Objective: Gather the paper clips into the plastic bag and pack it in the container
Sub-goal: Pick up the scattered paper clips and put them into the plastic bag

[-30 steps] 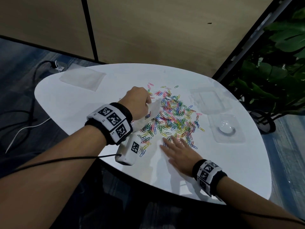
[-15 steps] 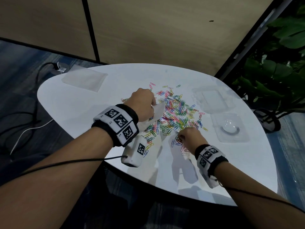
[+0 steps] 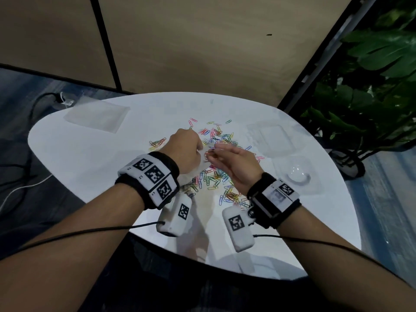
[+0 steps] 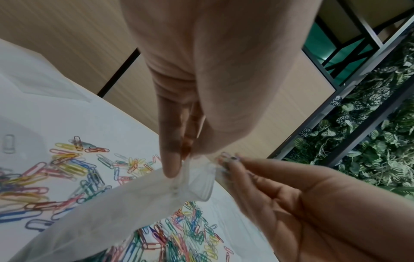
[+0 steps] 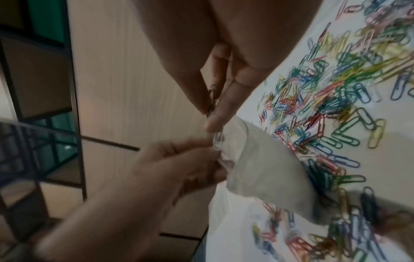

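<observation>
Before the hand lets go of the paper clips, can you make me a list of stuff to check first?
1. The left hand grips the clear plastic zip bag by its top edge: ok.
2. The bag's mouth is open wide enough: cannot tell; the left wrist view shows only a small gap at the rim.
3. The right hand pinches a few coloured wire paper clips: ok.
4. Those clips are right at the bag's mouth: ok, the right wrist view shows them touching the rim.
5. The loose pile of coloured clips is gathered off the white table: not ok, most lie scattered.
6. The clear plastic container is within reach: ok, probably.
</observation>
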Available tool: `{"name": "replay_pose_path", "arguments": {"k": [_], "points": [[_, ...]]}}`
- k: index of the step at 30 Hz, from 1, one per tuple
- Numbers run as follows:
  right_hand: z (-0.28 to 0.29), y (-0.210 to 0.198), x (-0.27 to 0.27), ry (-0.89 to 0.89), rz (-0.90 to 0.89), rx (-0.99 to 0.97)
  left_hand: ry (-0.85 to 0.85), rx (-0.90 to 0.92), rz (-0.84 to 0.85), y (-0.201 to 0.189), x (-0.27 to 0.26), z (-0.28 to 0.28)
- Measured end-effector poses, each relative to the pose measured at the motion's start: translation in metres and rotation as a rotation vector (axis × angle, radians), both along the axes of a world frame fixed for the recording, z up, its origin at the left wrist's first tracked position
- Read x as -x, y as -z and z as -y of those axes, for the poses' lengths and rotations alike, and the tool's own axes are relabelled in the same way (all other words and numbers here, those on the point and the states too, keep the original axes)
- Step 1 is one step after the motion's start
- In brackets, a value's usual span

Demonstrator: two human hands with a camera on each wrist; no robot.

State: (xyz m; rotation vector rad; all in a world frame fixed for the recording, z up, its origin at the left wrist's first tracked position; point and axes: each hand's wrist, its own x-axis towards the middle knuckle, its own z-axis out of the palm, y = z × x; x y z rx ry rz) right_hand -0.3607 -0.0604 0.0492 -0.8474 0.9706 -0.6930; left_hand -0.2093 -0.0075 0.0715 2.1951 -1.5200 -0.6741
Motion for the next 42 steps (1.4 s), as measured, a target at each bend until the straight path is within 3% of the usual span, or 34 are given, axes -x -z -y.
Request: {"name": "replay_pose_path", "arguments": {"k": [4, 6, 11, 13, 15, 17, 19, 21, 22, 25, 30, 35, 42], "points": [[-0.007, 0.014, -0.009, -0.132, -0.345, 0.210, 0.016, 0.017, 0.002, 0.003, 0.000, 0.000], [-0.007, 0.018, -0.009, -0.217, -0.435, 0.320, 0.033, 0.017, 0.000, 0.004, -0.001, 0.000], [-0.009, 0.011, -0.006, -0.599, -0.830, 0.864, 0.045, 0.011, -0.010, 0.002, -0.001, -0.001], [-0.010, 0.007, -0.004, -0.612, -0.764, 0.878, 0.045, 0.010, -0.005, 0.002, -0.002, -0.001], [-0.005, 0.007, 0.004, -0.467, -0.603, 0.768, 0.036, 0.010, -0.007, 0.000, -0.004, -0.002], [0.004, 0.009, 0.022, -0.368, -0.606, 0.674, 0.034, 0.001, -0.008, -0.001, -0.007, -0.004], [0.015, 0.021, 0.051, -0.495, -0.930, 0.659, 0.035, -0.014, -0.008, -0.003, -0.009, -0.005], [0.020, 0.039, 0.084, -0.748, -1.307, 0.578, 0.032, -0.017, -0.002, -0.005, -0.011, -0.006], [0.020, 0.050, 0.097, -0.822, -1.402, 0.521, 0.030, -0.017, 0.001, -0.005, -0.012, -0.007], [0.011, 0.079, 0.116, -0.773, -1.349, 0.459, 0.027, -0.029, 0.005, -0.006, -0.012, -0.007], [-0.006, 0.104, 0.102, -0.599, -1.185, 0.691, 0.048, -0.031, 0.012, -0.005, -0.013, -0.007], [-0.005, 0.105, 0.076, -0.673, -1.138, 0.803, 0.051, -0.029, 0.013, -0.004, -0.015, -0.007], [-0.002, 0.101, 0.053, -0.746, -1.240, 1.058, 0.045, -0.038, 0.009, -0.005, -0.020, -0.009]]}}
